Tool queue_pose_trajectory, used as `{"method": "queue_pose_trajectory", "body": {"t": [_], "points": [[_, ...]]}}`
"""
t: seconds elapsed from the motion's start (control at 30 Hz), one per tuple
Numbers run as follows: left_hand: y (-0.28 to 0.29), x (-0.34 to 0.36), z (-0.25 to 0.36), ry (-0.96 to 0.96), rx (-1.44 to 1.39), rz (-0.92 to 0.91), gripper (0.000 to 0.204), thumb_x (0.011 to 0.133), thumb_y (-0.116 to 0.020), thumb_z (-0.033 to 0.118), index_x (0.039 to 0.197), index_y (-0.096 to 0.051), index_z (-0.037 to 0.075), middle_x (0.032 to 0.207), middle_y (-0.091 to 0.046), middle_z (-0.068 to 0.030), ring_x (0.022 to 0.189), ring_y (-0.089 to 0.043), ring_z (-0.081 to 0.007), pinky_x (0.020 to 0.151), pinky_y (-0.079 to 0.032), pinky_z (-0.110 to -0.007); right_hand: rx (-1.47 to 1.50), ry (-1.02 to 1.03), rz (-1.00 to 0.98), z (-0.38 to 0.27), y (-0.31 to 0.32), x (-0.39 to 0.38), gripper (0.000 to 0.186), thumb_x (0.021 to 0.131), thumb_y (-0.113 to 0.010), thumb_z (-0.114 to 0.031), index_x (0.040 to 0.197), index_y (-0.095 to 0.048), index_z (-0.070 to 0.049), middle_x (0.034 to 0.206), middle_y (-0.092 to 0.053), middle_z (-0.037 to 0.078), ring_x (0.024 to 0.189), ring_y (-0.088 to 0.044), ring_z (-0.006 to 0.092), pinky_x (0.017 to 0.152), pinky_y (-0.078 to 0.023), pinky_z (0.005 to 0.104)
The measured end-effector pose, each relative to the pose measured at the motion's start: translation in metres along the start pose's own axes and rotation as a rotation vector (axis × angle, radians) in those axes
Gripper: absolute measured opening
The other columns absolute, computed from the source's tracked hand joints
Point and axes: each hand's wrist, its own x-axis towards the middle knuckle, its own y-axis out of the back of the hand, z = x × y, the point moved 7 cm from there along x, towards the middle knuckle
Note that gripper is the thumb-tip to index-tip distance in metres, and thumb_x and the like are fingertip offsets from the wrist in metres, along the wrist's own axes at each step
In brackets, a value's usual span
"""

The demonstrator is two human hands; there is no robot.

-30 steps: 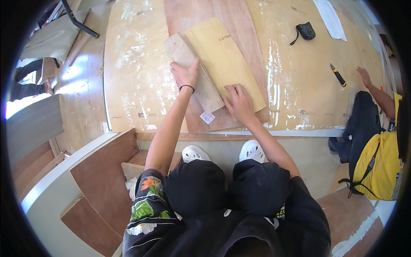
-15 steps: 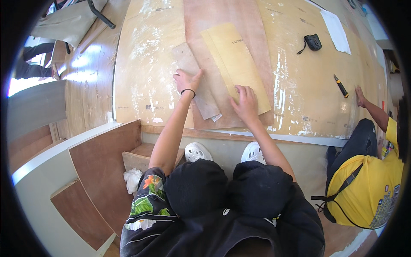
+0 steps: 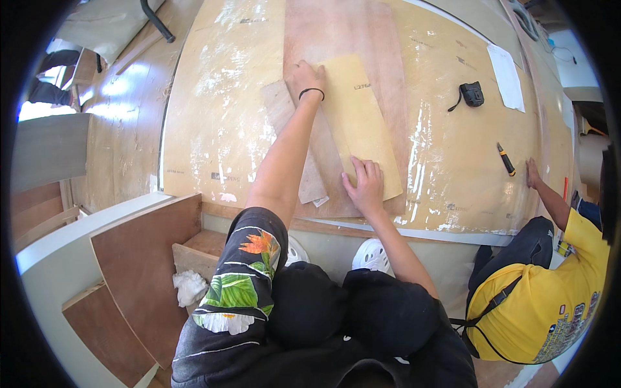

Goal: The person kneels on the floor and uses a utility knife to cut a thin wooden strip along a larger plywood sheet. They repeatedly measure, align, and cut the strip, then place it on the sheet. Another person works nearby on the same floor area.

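Observation:
A long yellow paper-like sheet lies at a slant on the reddish-brown wood panel, with a crease along its left side. At its far left corner is my left hand, fingers bent and closed on the edge. My right hand has its thumb and fingers closed at the near left part of the same sheet. Beneath my left forearm lies a narrow greyish-brown board, partly covered by the arm, alongside the sheet. A small white piece pokes out at the board's near end.
A black tape measure, a yellow-and-black utility knife and white paper lie to the right. A person in a yellow shirt sits there, one hand on the covered surface. Brown wooden panels stand at near left.
My left hand has left the greyish-brown board and reached forward to the sheet's far left corner. My right hand stays near the sheet's near end, now at its left edge.

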Motion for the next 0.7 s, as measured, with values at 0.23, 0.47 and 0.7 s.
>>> {"method": "queue_pose_trajectory", "body": {"t": [0.23, 0.47, 0.7], "points": [[-0.002, 0.004, -0.002, 0.030, -0.107, 0.070, 0.037, 0.080, -0.078, 0.025, 0.103, -0.065, -0.001, 0.106, -0.065, -0.0213, 0.103, -0.063, -0.0369, 0.092, -0.050, -0.044, 0.020, 0.017, 0.058, 0.006, -0.004, -0.004, 0.047, 0.080, -0.076, -0.022, 0.123, -0.065, -0.007, 0.100, -0.059, 0.010, 0.094, -0.056, 0.0279, 0.082, -0.044, 0.0417], [-0.003, 0.008, -0.011, 0.055, -0.168, 0.072, 0.033, 0.079, -0.074, 0.027, 0.099, -0.068, 0.001, 0.101, -0.068, -0.0210, 0.099, -0.065, -0.0365, 0.091, -0.050, -0.043, 0.032, 0.013, 0.080, 0.008, -0.006, -0.004, 0.047, 0.079, -0.076, -0.021, 0.123, -0.066, -0.008, 0.099, -0.059, 0.010, 0.092, -0.057, 0.0275, 0.081, -0.045, 0.0412], [-0.008, 0.016, -0.018, 0.160, -0.196, 0.110, 0.038, 0.070, -0.075, 0.032, 0.095, -0.072, 0.004, 0.099, -0.072, -0.0193, 0.096, -0.069, -0.0332, 0.088, -0.053, -0.039, 0.050, 0.001, 0.076, 0.010, -0.005, -0.004, 0.046, 0.079, -0.076, -0.020, 0.122, -0.067, -0.008, 0.099, -0.060, 0.010, 0.092, -0.058, 0.0282, 0.082, -0.045, 0.0412]]}}
